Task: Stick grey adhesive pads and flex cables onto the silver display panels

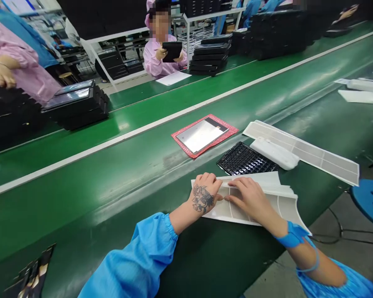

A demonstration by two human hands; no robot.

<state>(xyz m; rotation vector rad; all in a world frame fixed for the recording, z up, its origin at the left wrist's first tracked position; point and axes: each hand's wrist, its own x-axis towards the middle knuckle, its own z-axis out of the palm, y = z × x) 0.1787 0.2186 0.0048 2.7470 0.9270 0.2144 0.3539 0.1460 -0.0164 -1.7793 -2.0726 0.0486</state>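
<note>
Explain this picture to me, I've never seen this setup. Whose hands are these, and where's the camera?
There is no machine here: this one view comes from a camera worn on a person's head, looking down at their own bare hands. Their left hand and right hand rest flat on a stack of white cut-out sheets on a green conveyor belt. Just beyond lie a black plastic tray and a red-edged mat bearing a silver panel. Across the line, a co-worker in pink holds a dark flat object.
</note>
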